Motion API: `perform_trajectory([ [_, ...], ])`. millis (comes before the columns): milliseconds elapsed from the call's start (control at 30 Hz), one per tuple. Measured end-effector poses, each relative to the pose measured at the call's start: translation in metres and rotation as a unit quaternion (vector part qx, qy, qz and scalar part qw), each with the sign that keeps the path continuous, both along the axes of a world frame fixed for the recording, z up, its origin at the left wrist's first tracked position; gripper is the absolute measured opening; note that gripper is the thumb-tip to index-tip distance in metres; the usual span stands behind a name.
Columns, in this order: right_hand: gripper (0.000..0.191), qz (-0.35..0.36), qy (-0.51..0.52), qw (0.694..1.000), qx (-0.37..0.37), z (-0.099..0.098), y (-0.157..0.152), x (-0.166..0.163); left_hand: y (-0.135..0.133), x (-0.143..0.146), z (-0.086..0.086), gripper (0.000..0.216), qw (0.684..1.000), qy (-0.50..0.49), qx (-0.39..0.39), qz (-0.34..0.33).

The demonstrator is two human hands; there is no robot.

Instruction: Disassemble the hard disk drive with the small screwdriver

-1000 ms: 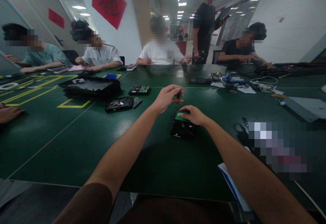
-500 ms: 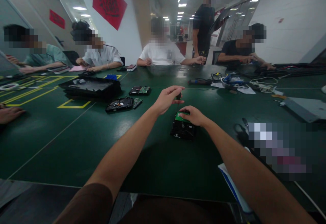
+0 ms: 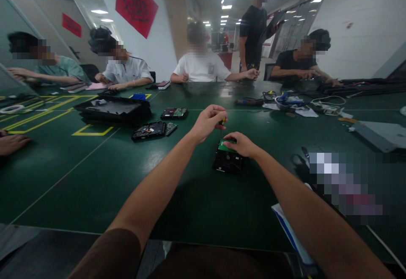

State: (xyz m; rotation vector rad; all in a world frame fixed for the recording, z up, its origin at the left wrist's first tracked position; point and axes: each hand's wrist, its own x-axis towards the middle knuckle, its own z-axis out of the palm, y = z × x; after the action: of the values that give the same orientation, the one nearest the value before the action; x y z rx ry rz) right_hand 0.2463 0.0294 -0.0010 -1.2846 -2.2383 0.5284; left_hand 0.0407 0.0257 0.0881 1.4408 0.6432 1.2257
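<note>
A black hard drive [image 3: 227, 163] with a green circuit board [image 3: 223, 145] at its far end lies on the green table in front of me. My left hand [image 3: 209, 122] is closed round the handle of a screwdriver [image 3: 223, 121], which stands upright with its thin shaft pointing down at the board's far edge. Whether the tip sits in a screw is too small to tell. My right hand [image 3: 240, 144] grips the drive from the right, its thumb and fingers over the board.
Left of my hands lie a hard drive [image 3: 174, 113], another opened drive [image 3: 149, 130] and a loose circuit board [image 3: 171, 128]. Black trays [image 3: 112, 109] stand beyond them. At the right are cables [image 3: 290, 100] and a grey metal box [image 3: 379, 136]. Several people sit or stand across the table.
The fingers of my left hand have curled in round the screwdriver handle, where they were stretched out before. My right hand and the hard drive have stayed in place.
</note>
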Motion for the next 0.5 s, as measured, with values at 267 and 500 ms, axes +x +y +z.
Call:
perform_trajectory([
  [267, 0.031, -0.013, 0.003, 1.0, -0.001, -0.0008, -0.0007, -0.0006, 0.0028, -0.0017, -0.0008, 0.026, 1.0, 0.016, 0.021, -0.008],
  [500, 0.032, -0.005, 0.01, 1.0, -0.002, -0.0032, 0.0013, 0.0007, 0.0007, -0.0013, 0.0007, 0.026, 1.0, 0.022, 0.018, -0.009],
])
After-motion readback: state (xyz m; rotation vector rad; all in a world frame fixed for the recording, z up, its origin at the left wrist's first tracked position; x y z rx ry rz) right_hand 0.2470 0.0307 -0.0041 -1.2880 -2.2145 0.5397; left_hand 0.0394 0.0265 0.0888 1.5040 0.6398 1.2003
